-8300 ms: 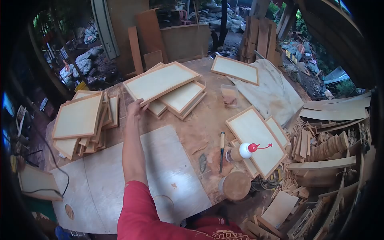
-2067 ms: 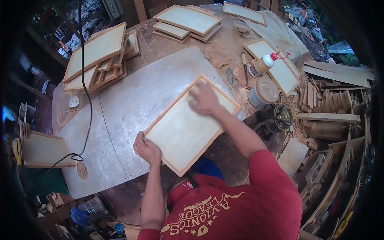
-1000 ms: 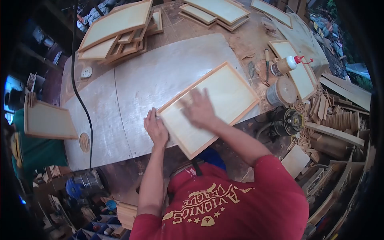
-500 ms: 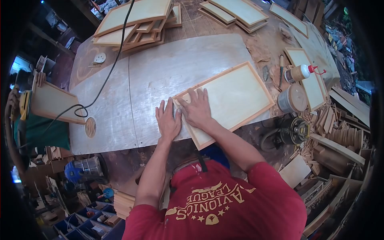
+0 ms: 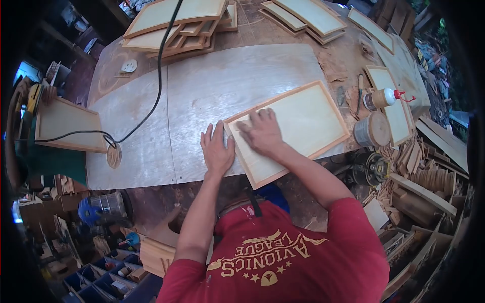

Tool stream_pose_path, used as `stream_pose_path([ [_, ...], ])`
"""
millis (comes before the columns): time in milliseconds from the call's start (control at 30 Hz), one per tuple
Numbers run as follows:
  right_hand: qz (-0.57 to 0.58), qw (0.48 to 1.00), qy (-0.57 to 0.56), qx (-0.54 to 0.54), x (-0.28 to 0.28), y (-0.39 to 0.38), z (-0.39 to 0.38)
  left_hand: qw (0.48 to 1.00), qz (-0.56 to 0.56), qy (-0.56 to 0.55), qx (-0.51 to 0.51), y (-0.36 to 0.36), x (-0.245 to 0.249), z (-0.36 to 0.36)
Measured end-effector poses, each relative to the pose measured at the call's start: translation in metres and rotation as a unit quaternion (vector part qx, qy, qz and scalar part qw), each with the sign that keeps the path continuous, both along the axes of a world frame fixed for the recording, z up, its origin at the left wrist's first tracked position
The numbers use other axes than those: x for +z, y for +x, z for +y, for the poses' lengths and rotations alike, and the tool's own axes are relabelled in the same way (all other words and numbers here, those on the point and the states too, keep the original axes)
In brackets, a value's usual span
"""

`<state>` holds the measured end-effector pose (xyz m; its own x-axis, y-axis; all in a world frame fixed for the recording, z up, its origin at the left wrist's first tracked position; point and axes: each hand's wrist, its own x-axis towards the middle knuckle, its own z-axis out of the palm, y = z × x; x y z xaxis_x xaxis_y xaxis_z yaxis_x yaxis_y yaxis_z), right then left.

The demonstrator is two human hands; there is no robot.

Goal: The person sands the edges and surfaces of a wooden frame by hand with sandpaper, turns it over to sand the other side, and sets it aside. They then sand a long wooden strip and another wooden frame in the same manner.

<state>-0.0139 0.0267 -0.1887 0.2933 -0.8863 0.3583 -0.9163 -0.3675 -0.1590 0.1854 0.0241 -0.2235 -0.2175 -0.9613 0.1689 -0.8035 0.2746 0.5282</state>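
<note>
- Right hand (image 5: 262, 132) has moved along the pale, rectangular wood-framed panel (image 5: 308, 118); I can't tell its grip.
- Left hand (image 5: 218, 152): unclenched, at the panel's end.
- Overhanging the grey tabletop (image 5: 207, 91), the panel could tip if pressed hard.

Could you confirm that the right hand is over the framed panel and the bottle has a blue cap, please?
Not quite: the head view shows a red cap on the bottle. The right hand is indeed over the framed panel.
</note>
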Motion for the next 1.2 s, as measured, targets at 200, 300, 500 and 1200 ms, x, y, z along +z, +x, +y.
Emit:
stream_pose_path([
  [200,-0.016,0.999,0.025,0.026,-0.015,0.023,-0.001,1.0,0.0,-0.011,-0.003,0.0,-0.004,-0.001],
  [300,-0.018,0.999,0.033,0.029,-0.013,0.015,-0.006,1.0,0.001,-0.014,0.0,0.0,-0.002,-0.001],
  [500,0.003,0.998,0.052,0.026,-0.008,-0.02,-0.015,1.0,0.005,-0.008,0.004,-0.001,0.003,0.0],
  [1200,0.043,0.991,0.028,0.124,-0.004,0.005,-0.07,0.999,0.016,-0.027,0.01,-0.001,-0.004,-0.002],
])
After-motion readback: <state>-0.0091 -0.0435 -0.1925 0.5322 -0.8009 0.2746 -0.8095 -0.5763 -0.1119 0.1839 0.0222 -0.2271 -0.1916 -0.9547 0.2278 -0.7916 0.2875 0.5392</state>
